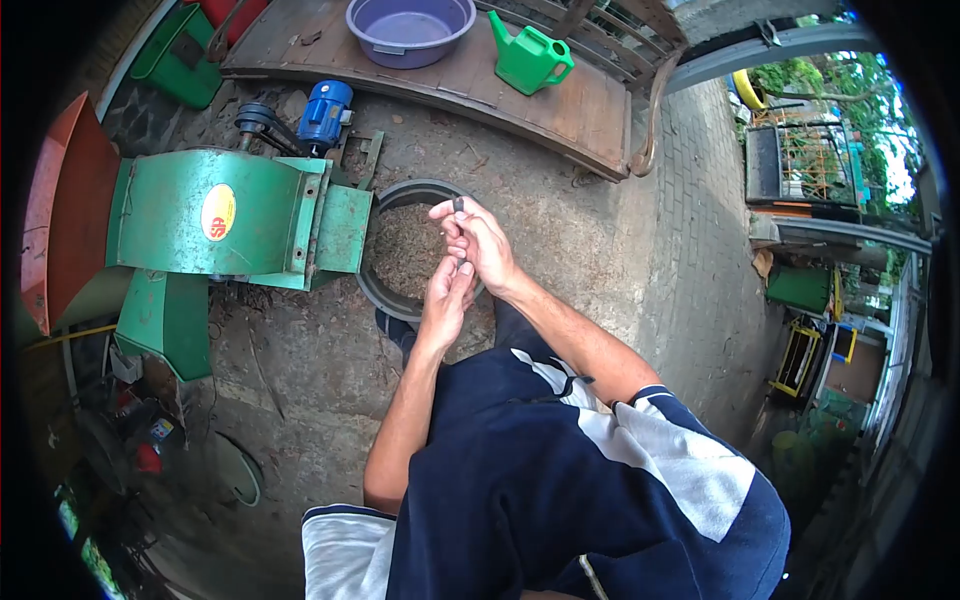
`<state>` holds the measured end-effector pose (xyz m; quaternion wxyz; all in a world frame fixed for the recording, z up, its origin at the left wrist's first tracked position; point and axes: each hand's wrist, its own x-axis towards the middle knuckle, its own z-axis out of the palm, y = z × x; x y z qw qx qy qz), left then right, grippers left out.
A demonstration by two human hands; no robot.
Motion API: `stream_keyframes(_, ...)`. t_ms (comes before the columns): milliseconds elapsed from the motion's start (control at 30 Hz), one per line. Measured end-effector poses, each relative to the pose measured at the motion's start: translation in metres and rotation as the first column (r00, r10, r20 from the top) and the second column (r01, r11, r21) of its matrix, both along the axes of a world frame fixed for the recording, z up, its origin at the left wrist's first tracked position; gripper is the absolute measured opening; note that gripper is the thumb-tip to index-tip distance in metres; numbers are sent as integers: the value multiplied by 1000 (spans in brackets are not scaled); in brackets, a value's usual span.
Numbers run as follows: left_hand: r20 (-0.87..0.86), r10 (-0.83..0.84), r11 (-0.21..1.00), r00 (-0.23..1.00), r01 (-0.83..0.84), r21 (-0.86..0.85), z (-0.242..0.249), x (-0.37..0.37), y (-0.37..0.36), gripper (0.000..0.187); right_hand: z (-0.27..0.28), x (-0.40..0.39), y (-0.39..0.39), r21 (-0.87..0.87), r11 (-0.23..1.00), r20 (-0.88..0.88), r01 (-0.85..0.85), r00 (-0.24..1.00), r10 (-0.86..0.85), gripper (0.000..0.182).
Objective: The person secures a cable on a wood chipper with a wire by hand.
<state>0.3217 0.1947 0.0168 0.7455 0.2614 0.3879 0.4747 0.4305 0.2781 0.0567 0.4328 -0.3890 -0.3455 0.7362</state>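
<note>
Both of my hands meet above a round dark tub (378, 292) filled with brown shredded material (405, 250). My left hand (446, 300) is closed, with thumb and fingers pinched against the fingers of the other hand. My right hand (482, 240) has its fingers curled inward, and a small dark band or piece (458, 204) shows at one finger. Anything between the fingertips is too small to make out. Beside the tub, to the left, stands a green machine (260, 210) whose outlet reaches the tub's rim.
A blue motor (325, 115) and an orange hopper (75, 210) belong to the machine. On a wooden bench (590, 115) sit a purple basin (410, 35) and a green watering can (530, 58). A green bin (178, 60) stands at upper left. Brick paving (700, 200) lies to the right.
</note>
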Motion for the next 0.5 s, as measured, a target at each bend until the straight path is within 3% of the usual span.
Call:
stream_keyframes(33, -53, 31, 999, 998, -32, -32, -4, 8, 9, 24, -11, 12, 12, 0, 999, 25, -44, 999, 44, 31)
stream_keyframes(67, -231, 71, 997, 970, -78, -20, -8, 17, 14, 28, -23, 22, 23, -5, 994, 39, -106, 994, 106, 31)
stream_keyframes(133, -315, 68, 992, 947, -97, -77, -19, 23, 22, 25, -43, 36, 39, -37, 972, 166, -230, 958, 233, 33)
stream_keyframes(200, -458, 22, 986, 889, -94, -135, -20, 28, 30, 22, -65, 48, 50, 19, 929, 170, -370, 917, 362, 34)
stream_keyframes(267, -386, 57, 974, 921, -136, -182, -47, 38, 29, 31, -66, 61, 64, -180, 815, 106, -551, 813, 573, 31)
stream_keyframes(333, -471, 169, 945, 866, -278, -172, -51, 49, 43, 43, -98, 64, 73, 113, 803, 208, -585, 804, 557, 31)
stream_keyframes(367, -538, 268, 952, 799, -307, 17, -78, 55, 43, 51, -116, 67, 78, 213, 776, 264, -593, 800, 539, 23)
stream_keyframes(400, -609, 135, 964, 781, -246, -102, -57, 48, 57, 41, -125, 68, 87, 207, 773, 244, -600, 797, 553, 23)
stream_keyframes(500, -624, -41, 987, 780, -65, -146, -95, 29, 72, 35, -157, 74, 112, 170, 762, 394, -625, 751, 529, 10)
